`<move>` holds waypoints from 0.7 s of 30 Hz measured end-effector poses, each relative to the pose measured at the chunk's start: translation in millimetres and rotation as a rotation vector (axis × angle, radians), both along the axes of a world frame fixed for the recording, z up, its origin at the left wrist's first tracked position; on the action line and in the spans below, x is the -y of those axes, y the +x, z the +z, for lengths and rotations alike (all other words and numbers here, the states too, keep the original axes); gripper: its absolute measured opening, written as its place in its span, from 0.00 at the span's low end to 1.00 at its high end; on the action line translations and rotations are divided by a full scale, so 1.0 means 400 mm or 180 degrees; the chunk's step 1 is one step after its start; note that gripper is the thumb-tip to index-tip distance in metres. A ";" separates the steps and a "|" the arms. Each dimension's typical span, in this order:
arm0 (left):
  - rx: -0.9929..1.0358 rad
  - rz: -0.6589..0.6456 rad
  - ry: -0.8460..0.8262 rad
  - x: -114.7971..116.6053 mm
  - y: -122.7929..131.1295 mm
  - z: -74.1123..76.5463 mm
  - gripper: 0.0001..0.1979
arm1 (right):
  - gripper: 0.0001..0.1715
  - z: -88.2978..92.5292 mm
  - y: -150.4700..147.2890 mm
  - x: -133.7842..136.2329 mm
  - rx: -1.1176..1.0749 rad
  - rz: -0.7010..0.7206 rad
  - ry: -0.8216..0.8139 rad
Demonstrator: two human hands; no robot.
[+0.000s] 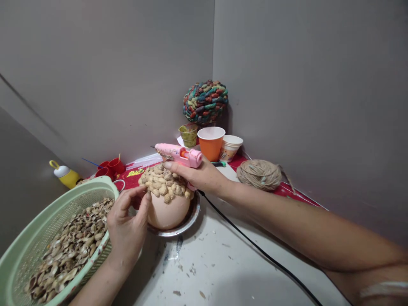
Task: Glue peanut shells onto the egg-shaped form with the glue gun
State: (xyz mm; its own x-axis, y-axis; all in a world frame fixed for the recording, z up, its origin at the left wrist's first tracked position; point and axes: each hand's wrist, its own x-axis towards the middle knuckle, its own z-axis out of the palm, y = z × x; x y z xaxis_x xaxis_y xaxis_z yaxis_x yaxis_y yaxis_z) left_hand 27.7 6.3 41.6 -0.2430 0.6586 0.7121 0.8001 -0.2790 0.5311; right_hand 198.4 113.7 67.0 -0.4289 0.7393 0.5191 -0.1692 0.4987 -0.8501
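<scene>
My right hand [200, 175] is closed around a pink glue gun [178, 154], held level above a peach-coloured ball [165, 210]. Peanut shells [162, 180] cover the top of the ball, which rests in a metal dish [191, 219]. My left hand [127, 225] is at the ball's left side, fingertips pinched together against it; what they pinch is too small to make out. A black cord [255, 248] runs from the gun toward the lower right.
A green basket [19, 255] of loose peanut shells stands at the left. At the back are an orange cup [211, 142], a paper cup [230, 148], a shell-covered coloured ball [205, 102], a twine ball [259, 174], red cups [111, 166] and a yellow bottle [65, 175].
</scene>
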 end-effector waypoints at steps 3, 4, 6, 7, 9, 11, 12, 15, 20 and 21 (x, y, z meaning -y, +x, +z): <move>-0.0050 -0.0021 -0.0005 0.001 -0.005 0.000 0.06 | 0.25 0.002 0.002 0.002 0.0048 0.0013 -0.0049; -0.0049 -0.0054 -0.0018 0.002 -0.006 0.001 0.06 | 0.24 0.003 0.002 0.003 0.0031 0.0037 -0.0070; -0.0032 -0.0147 -0.0038 0.005 -0.006 0.002 0.07 | 0.23 0.004 0.002 0.004 -0.0003 0.0081 -0.0089; -0.0026 -0.0198 -0.0046 0.007 -0.006 0.003 0.07 | 0.23 0.005 0.001 0.004 -0.0013 0.0083 -0.0092; -0.0038 -0.0285 -0.0047 0.012 -0.007 0.005 0.07 | 0.22 0.005 0.002 0.006 -0.0003 0.0050 -0.0097; -0.0014 -0.0339 -0.0029 0.017 -0.010 0.004 0.07 | 0.23 0.006 0.003 0.008 0.0046 0.0002 -0.0136; 0.0055 -0.0362 -0.0030 0.020 -0.012 0.002 0.07 | 0.23 0.007 0.003 0.010 0.0072 -0.0015 -0.0157; 0.0442 -0.0317 0.0022 0.027 -0.021 -0.009 0.09 | 0.25 0.009 0.006 0.013 0.0152 -0.0040 -0.0174; 0.0714 -0.0254 0.0417 0.025 -0.020 -0.030 0.15 | 0.22 0.010 0.005 0.017 0.0132 -0.0047 -0.0138; 0.0724 -0.0296 0.0368 0.023 -0.017 -0.033 0.17 | 0.22 0.010 0.004 0.019 0.0128 -0.0051 -0.0179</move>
State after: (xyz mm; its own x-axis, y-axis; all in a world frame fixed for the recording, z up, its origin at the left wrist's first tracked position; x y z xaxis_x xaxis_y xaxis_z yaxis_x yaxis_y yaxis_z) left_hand 20.8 -3.0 28.4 -0.3477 0.6030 0.7180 0.6318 -0.4151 0.6546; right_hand 200.0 106.2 70.9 -0.4364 0.7737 0.4592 -0.1268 0.4524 -0.8828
